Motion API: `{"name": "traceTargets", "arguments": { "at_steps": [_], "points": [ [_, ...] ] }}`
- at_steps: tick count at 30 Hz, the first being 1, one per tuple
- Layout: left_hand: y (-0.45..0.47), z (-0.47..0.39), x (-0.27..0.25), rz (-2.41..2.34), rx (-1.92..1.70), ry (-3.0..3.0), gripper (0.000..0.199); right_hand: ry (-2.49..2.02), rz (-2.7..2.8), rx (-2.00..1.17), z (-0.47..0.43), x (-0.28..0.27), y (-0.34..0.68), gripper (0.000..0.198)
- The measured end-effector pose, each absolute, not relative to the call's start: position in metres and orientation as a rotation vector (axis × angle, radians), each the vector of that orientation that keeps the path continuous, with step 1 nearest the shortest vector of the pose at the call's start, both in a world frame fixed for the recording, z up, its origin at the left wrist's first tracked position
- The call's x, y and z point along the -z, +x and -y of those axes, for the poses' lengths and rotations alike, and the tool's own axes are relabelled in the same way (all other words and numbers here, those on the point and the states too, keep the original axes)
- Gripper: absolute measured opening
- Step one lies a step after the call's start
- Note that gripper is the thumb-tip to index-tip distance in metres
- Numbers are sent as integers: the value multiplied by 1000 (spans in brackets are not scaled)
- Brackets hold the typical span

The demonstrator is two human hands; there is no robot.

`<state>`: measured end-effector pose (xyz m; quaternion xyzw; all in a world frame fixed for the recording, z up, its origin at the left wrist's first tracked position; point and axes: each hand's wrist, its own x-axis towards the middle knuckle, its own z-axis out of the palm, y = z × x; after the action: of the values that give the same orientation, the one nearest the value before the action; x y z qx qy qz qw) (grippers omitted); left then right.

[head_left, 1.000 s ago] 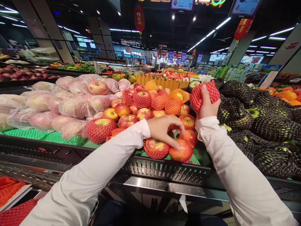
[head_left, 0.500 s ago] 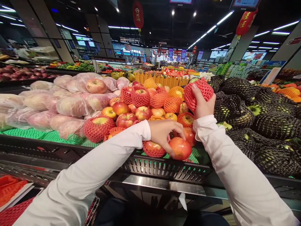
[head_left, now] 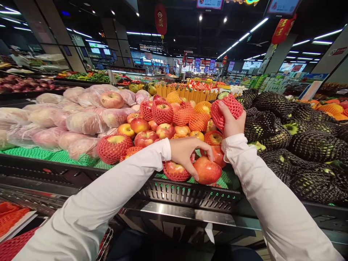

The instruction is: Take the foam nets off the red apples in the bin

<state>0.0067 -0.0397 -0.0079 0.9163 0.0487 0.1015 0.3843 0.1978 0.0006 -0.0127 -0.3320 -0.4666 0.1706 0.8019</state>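
At the front of the fruit bin, my left hand point(head_left: 185, 152) is closed with thumb and fingers around the upper left side of a bare red apple point(head_left: 208, 171), which rests low by the bin's edge. My right hand point(head_left: 234, 122) is raised behind it, closed on a red foam net point(head_left: 225, 108). The net bulges, and whatever is inside it is mostly hidden; something pale green point(head_left: 223, 95) shows at its top. Beside my left hand lies an apple in a red net point(head_left: 176, 171). More apples point(head_left: 166, 130), some bare and some netted, are heaped behind.
Bagged pinkish fruit point(head_left: 84, 121) fills the left side of the display. Dark fruit in black nets point(head_left: 320, 152) is piled on the right. A black slotted bin wall point(head_left: 190, 194) runs along the front, above a metal rail point(head_left: 185, 212). A wire basket point(head_left: 106, 243) stands low at left.
My right hand and the red net have shifted slightly left and down. My left hand stays on the apple, which has turned a little under its fingers.
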Motion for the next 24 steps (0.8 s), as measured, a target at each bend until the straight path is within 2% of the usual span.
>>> {"name": "traceTargets", "arguments": {
  "at_steps": [3, 7, 13, 18, 24],
  "points": [
    [3, 43, -2, -32, -374, 2298, 56, -695, 891, -425, 5, 9, 188, 89],
    [-7, 43, -16, 42, -753, 2293, 52, -720, 895, -422, 6, 7, 185, 88],
    [-17, 18, -16, -350, -1478, 2603, 50, -669, 845, -298, 1, 5, 192, 85],
    [-20, 6, -9, -982, -1545, 2794, 44, -677, 833, -299, -1, 5, 194, 88],
    [-21, 13, -14, -1314, -1641, 2678, 40, -697, 876, -317, -3, 8, 196, 87]
  ]
}}
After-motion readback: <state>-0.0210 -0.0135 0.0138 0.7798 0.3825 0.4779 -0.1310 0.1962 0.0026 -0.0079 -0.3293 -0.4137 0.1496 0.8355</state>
